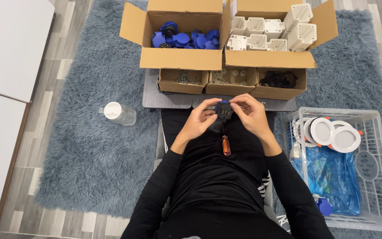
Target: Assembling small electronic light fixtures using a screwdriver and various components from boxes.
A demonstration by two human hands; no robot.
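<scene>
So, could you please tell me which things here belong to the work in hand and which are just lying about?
In use:
left hand and right hand, both on the blue-black part
screwdriver on lap
box of blue parts
box of white housings
three small trays

Lying about:
bottle
basket with round lamps

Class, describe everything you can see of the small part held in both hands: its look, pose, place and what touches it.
The small part is a round piece, blue around the rim with a dark face bearing a few pale dots, apparently plastic. It is held above the lap, just in front of the low grey board, its face turned up toward the camera. The left hand grips it from one side and the right hand from the other, fingertips touching its edge. An orange-handled screwdriver lies just below.
</scene>
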